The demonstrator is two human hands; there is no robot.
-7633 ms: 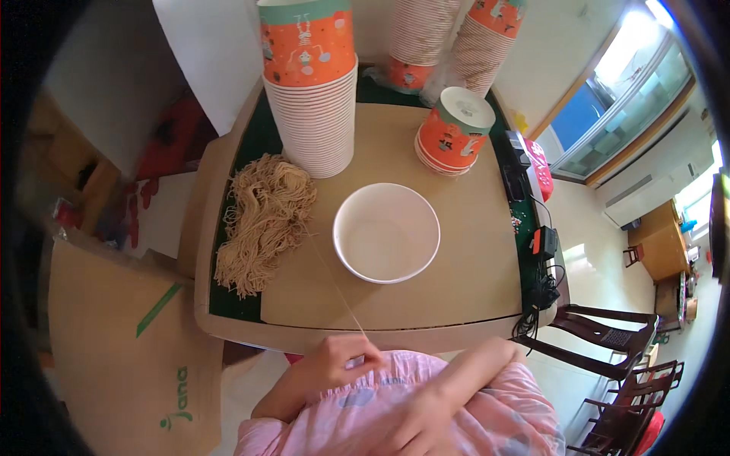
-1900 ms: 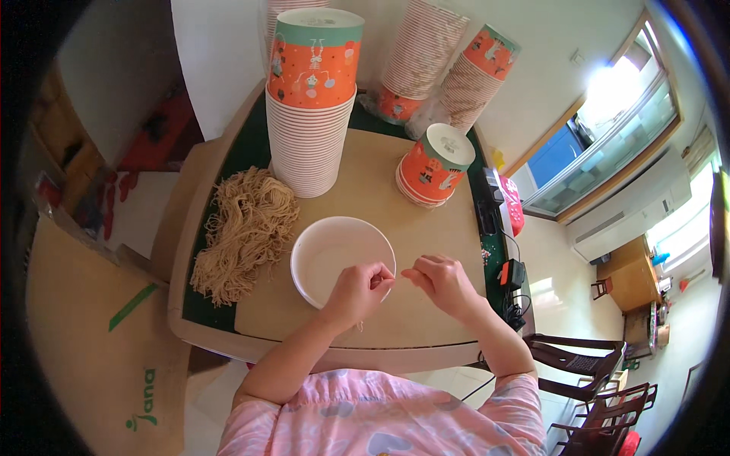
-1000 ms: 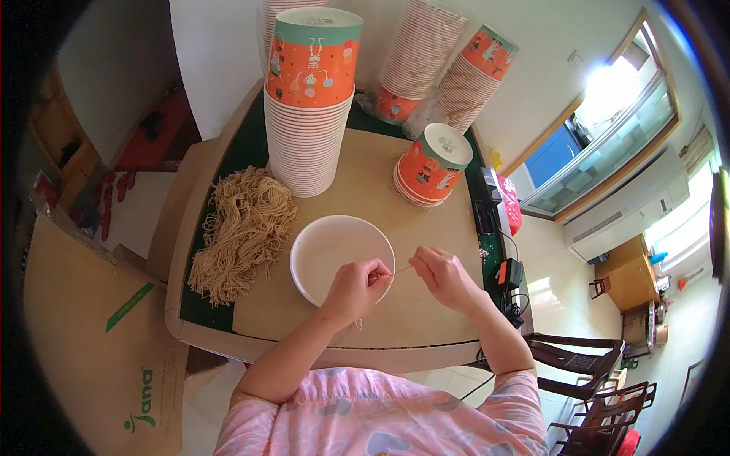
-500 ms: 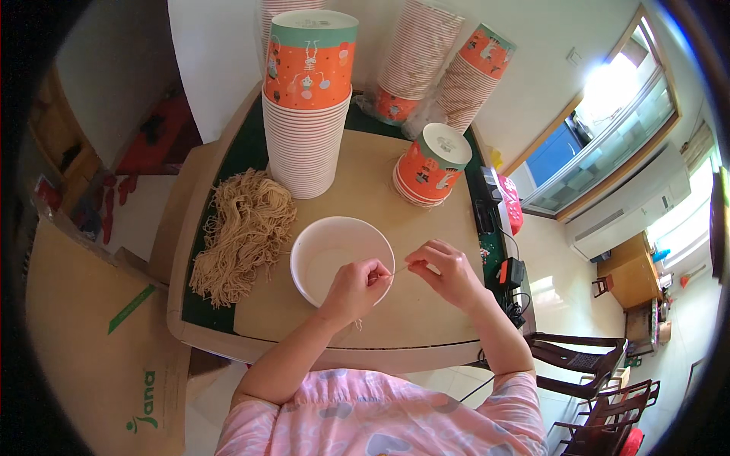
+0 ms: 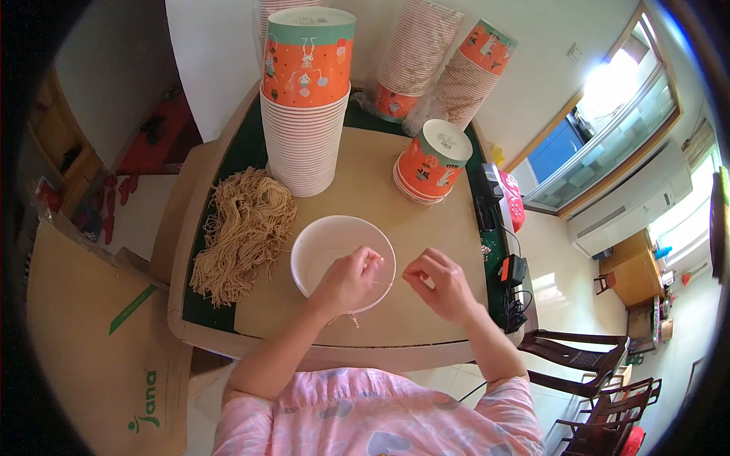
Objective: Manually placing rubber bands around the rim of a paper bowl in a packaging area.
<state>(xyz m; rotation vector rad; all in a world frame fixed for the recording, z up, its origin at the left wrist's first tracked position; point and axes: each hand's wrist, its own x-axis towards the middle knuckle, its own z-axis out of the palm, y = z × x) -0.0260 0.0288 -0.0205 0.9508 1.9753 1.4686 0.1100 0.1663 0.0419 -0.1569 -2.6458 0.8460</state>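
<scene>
I see my left hand (image 5: 348, 281) and right hand (image 5: 439, 283) pinching a thin string (image 5: 388, 282) between them, over the bowl (image 5: 334, 243) rim on the counter (image 5: 372, 167). A loose pinch could drop it; a hard tug might snap it.

The scene is lit brightly by daylight from a window (image 5: 608, 83) far beyond and to the right of the right hand (image 5: 441, 285), where the glass is blown out to white glare. Soft, faint shadows are cast on the desk (image 5: 426, 228) beneath both hands. The middle is rendered sharply. Straight lines are bent strongly toward the rim, and the corners are lost to black vignetting.
</scene>
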